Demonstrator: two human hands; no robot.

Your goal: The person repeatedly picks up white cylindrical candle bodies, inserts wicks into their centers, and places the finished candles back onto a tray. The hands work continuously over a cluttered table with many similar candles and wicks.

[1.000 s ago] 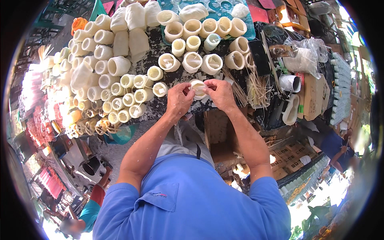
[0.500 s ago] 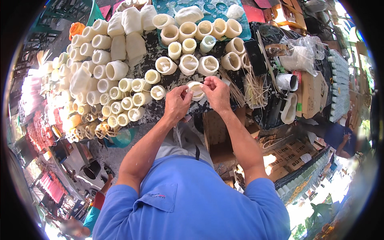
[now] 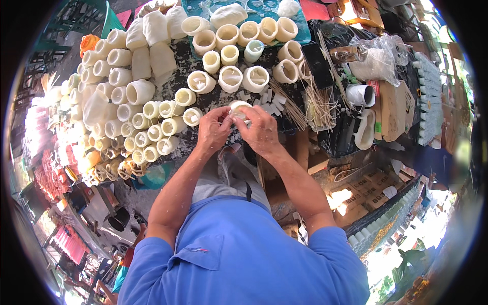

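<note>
At the near edge of the dark table, my left hand (image 3: 213, 131) and my right hand (image 3: 259, 131) meet at a small cream waxy cup (image 3: 241, 105). Left fingers are closed against its near left side. My right fingers bend over its rim, thumb and fingertips pinched near the opening; whether they hold something small there is hidden. Just beyond stand three larger cream cups (image 3: 230, 79) with pale pieces inside. Small white strips (image 3: 274, 104) lie scattered to the right of my right hand.
Many waxy cups (image 3: 140, 92) crowd the table's left side. A teal tray (image 3: 300, 31) at the back bears more cups. To the right are thin sticks (image 3: 320, 109), a black box (image 3: 316, 66), a plastic bag (image 3: 378, 63) and a cardboard box (image 3: 396, 112).
The whole view has shifted slightly, with the table things sliding left. My right hand has closed in over the cup toward my left, uncovering the white strips.
</note>
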